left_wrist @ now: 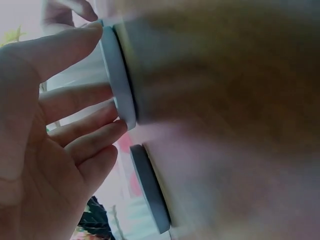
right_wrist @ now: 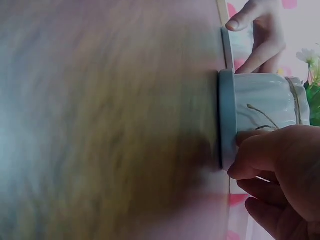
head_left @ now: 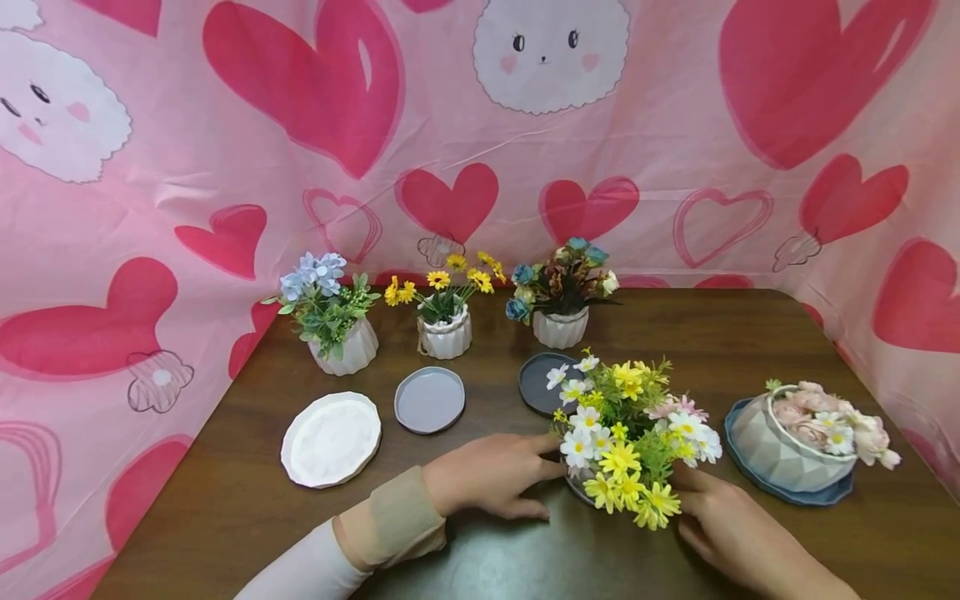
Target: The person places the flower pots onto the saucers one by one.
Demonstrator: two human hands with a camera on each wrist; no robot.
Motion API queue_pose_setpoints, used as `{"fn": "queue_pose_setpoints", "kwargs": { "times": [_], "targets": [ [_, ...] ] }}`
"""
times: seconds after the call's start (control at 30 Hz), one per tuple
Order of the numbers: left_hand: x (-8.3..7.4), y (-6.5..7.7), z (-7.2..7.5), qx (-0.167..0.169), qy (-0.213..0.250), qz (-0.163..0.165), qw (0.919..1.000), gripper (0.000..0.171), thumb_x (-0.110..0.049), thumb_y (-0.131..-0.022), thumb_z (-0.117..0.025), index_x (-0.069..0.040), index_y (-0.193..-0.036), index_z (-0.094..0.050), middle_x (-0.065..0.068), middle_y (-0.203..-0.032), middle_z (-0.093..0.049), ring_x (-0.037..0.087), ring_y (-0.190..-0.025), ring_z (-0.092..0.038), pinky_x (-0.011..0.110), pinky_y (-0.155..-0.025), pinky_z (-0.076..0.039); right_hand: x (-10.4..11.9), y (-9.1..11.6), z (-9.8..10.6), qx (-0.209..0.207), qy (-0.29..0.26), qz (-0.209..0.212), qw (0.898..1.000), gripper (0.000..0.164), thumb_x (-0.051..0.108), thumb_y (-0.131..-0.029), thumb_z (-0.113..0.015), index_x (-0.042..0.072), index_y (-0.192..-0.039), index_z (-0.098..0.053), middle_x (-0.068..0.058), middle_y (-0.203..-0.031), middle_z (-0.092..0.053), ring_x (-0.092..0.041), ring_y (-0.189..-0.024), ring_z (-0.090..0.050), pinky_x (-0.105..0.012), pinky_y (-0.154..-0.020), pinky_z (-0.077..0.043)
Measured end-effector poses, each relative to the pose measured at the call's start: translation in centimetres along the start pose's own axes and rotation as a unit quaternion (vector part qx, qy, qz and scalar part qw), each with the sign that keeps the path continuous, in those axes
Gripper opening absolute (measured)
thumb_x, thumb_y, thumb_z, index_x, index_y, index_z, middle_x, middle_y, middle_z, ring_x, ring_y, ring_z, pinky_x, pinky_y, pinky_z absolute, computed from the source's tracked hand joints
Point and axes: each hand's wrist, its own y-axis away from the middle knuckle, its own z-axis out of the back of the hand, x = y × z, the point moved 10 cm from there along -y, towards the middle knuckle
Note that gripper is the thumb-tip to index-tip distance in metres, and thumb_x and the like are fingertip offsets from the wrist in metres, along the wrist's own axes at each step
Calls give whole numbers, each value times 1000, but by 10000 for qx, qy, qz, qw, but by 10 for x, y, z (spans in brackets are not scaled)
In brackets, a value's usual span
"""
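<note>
Far left, back: ribbed white pot (head_left: 345, 350), blue hydrangeas; nearer, white saucer (head_left: 332, 439). Next, small white pot (head_left: 447, 335), yellow daisies; lavender-grey saucer (head_left: 430, 400) before it. Left hand (head_left: 495, 475): fingers spread, mostly straight, tips at grey saucer (right_wrist: 227, 120). On that saucer, between both hands: twine-tied white pot (right_wrist: 265, 97) with white and yellow daisies (head_left: 630, 442). Behind, black saucer (head_left: 534, 385) and pot of blue roses (head_left: 561, 328). Right hand (head_left: 723, 517): thumb at rim, fingers bent; cannot tell whether pinching. Far right: faceted pot (head_left: 780, 446), pink blooms, on blue saucer (head_left: 813, 498).
</note>
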Motion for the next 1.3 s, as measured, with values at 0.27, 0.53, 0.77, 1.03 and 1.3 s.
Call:
{"fn": "queue_pose_setpoints", "kwargs": {
  "times": [0.27,0.53,0.77,1.03,1.3],
  "targets": [
    [4,-17,1,15,431,-182,9989,56,-53,-91,-64,-26,-140,-56,4,-144,-48,12,-122,-58,24,-103,-47,-18,3,4,-52,457,-514,9976,26,10,-55,-83,20,-72,-67,0,-95,-65,-13,-72,-64,-31,-61,-52],
    [2,-28,2,107,654,-418,9969,47,-53,-93,-61,-32,-135,-60,2,-148,-45,10,-130,-52,21,-107,-42,-32,9,5,35,453,-924,9947,29,7,-56,-81,22,-77,-67,6,-85,-63,-11,-71,-61,-33,-60,-50],
    [4,-36,1,181,599,-344,9974,53,-53,-93,-62,-30,-140,-56,2,-149,-45,11,-129,-52,21,-107,-43,-37,14,2,90,442,-1129,9926,29,5,-60,-80,24,-71,-61,11,-73,-54,-7,-65,-56,-31,-57,-46],
    [6,-49,1,330,311,-151,9989,53,-52,-92,-62,-28,-139,-57,1,-148,-45,10,-127,-53,22,-104,-45,-43,14,3,265,422,-1405,9888,28,1,-63,-76,22,-76,-62,7,-75,-57,-10,-68,-59,-33,-59,-48],
    [12,-70,0,621,-54,120,9980,57,-54,-92,-62,-26,-141,-55,1,-150,-46,12,-128,-54,25,-104,-47,-49,9,3,113,494,-1495,9875,26,-2,-61,-75,15,-74,-61,2,-71,-56,-16,-67,-57,-37,-57,-46]
  ]
}}
